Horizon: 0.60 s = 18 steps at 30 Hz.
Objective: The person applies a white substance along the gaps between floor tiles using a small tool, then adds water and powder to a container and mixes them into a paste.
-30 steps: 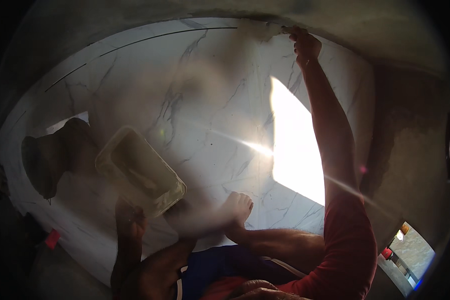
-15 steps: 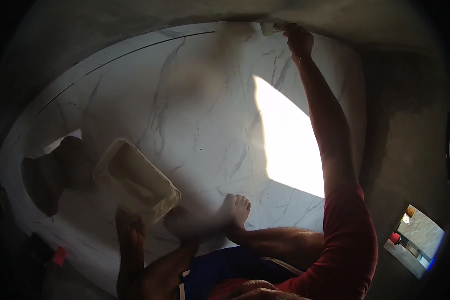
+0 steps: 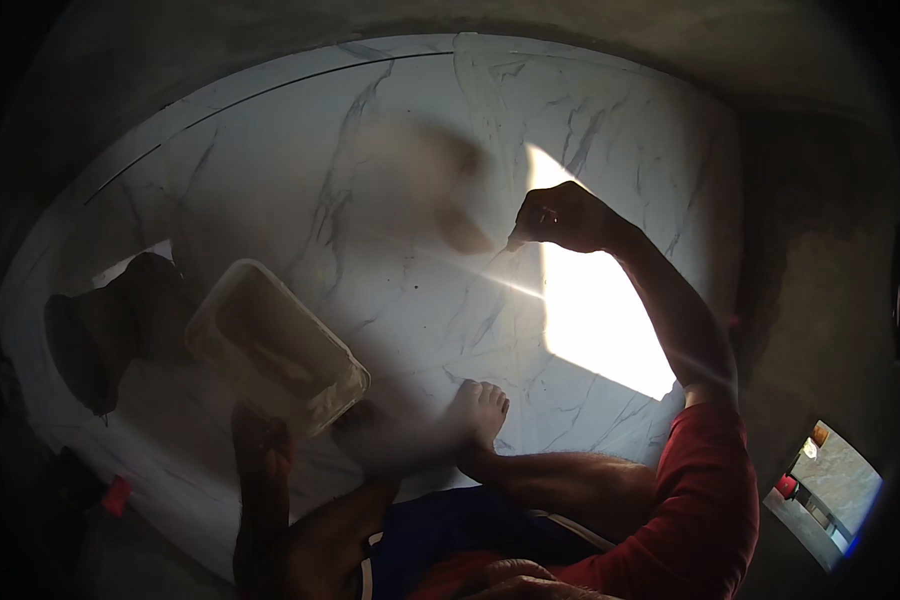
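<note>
"Above the sunlit patch of floor (image 3: 598, 315), what has the right hand (image 3: 567, 218)?"
"It's pinched narrow on what seems a small tool (image 3: 513, 243); shadow hides the details."
"And the left hand (image 3: 263, 440)?"
"Against the near side of the pale tub (image 3: 322, 415), on the left; I can't tell if it grips."
"Any advice?"
"I'd steady the tub with 1 hand, load lightly, then press filler into the dark joint (image 3: 320, 73) evenly."

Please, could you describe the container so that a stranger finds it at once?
On the white, grey-veined floor, look left of the bare right foot. There, by the person's left grip, is the container: pale, rectangular and open-topped, unlike the dark, lumpy object farther left.
</note>
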Motion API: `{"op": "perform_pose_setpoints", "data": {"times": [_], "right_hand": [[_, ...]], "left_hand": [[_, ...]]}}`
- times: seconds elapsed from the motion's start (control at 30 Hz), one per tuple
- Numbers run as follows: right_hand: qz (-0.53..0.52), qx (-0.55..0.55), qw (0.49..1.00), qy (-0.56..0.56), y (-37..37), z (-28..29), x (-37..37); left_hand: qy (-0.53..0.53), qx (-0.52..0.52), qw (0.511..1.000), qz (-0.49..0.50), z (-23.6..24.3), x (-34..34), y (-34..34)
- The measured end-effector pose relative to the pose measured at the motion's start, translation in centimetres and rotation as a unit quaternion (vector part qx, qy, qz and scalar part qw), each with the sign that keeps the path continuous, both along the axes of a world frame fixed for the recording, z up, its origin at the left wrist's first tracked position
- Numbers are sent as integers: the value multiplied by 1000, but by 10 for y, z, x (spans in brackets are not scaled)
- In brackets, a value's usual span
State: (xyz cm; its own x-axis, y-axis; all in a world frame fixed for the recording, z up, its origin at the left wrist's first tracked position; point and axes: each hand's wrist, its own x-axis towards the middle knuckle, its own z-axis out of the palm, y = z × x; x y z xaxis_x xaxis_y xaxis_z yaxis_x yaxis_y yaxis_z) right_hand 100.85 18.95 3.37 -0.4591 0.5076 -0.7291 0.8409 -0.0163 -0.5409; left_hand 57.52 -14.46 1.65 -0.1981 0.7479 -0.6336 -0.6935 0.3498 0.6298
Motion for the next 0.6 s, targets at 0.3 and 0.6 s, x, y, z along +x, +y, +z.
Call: {"op": "perform_pose_setpoints", "data": {"times": [0.3, 0.6], "right_hand": [[-15, 79, 997, -11, 27, -23, 12], [-133, 218, 966, 40, 154, -44, 2]], "left_hand": [[7, 9, 1000, -14, 1, -1, 4], [-17, -18, 1000, 5, -3, -4, 0]]}}
